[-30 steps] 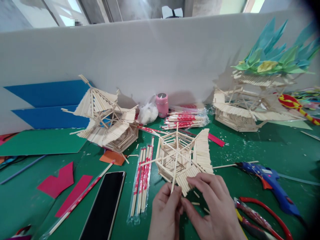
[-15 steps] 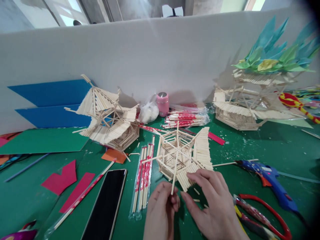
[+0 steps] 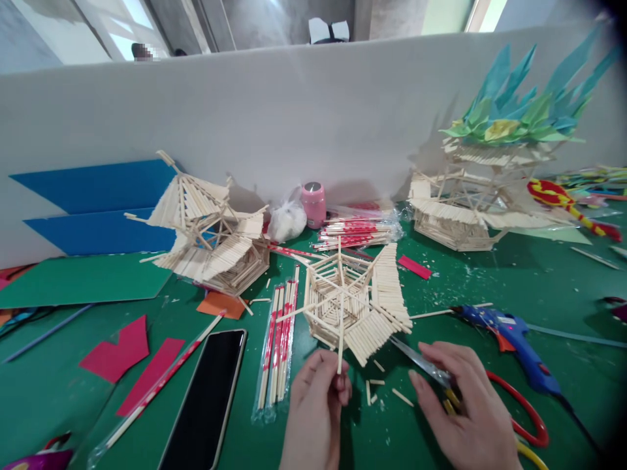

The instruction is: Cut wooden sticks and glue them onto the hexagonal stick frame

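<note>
Head view, from the hands outward. Left hand point(image 3: 316, 398): fingers curled together at the near end of a protruding stick point(image 3: 340, 333); firmness of the pinch cannot be told. Right hand point(image 3: 465, 405): thumb and forefinger parted over a metal-bladed cutting tool point(image 3: 418, 360) with red and yellow handles, partly covered by the hand; its lower fingers are hidden. Stick framework point(image 3: 342, 287): on the tabletop just beyond the left hand, six-sided, slatted panels at its right and near sides, inner layers hard to separate. Offcuts point(image 3: 402, 397): scattered between the hands. Stick packets point(image 3: 277, 346): left of the framework. Phone point(image 3: 203, 398): farther left, lower end cut off by the picture. Glue gun point(image 3: 514, 346): right, cord leaving the lower right. Two further stick models, left point(image 3: 215, 248) and right point(image 3: 450, 219), before a pale partition point(image 3: 245, 124). Purple item point(image 3: 39, 460): lower left corner, cropped, unidentifiable. Green tabletop point(image 3: 490, 281): broad stretch between glue gun and right model; narrow strip between phone and packets.
</note>
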A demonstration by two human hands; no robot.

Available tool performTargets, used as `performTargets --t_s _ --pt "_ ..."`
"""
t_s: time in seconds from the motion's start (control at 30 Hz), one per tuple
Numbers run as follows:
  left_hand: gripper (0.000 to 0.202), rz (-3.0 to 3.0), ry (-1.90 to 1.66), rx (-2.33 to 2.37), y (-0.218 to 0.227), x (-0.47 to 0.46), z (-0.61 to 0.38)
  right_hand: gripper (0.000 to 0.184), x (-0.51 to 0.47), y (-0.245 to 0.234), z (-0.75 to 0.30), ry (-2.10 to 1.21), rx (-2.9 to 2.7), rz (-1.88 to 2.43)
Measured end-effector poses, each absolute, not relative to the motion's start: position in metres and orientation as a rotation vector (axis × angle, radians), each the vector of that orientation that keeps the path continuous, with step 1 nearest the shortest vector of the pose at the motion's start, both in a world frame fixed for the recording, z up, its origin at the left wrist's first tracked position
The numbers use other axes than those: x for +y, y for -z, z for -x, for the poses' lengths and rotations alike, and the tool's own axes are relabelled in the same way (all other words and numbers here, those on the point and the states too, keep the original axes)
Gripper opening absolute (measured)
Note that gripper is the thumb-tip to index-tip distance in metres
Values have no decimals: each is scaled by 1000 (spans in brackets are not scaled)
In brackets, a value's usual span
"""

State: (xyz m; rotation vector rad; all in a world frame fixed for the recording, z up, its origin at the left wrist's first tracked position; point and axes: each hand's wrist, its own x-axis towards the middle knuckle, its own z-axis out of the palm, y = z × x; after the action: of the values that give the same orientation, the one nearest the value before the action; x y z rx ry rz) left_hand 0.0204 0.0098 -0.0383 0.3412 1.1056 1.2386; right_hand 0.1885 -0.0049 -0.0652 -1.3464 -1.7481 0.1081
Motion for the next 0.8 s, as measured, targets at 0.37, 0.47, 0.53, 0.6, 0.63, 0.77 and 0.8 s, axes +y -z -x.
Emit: performTargets --t_s 0.37,0.47,0.53,0.6,0.63,0.77,0.8 --pt "19 -649 -1156 1293 48 -5 -1 21 -24 93 -211 -235 -1930 1632" --pt "13 -1092 -1012 1524 57 -17 21 23 -27 102 -223 -222 -1961 1731" --pt "12 -1464 -833 1554 63 -24 32 25 -29 108 -231 -199 -1973 1807" --pt "14 -1784 -728 1555 69 -29 40 25 -29 113 -237 -177 -1986 1846" --pt "14 -1917 -700 1573 72 -30 43 25 -29 115 -239 -167 -1993 1844" --pt "12 -2292 -547 1649 79 -28 50 23 -27 119 -247 -119 -2012 1813" --pt "13 -2338 -472 1657 79 -27 51 23 -26 120 -250 -102 -2012 1817"
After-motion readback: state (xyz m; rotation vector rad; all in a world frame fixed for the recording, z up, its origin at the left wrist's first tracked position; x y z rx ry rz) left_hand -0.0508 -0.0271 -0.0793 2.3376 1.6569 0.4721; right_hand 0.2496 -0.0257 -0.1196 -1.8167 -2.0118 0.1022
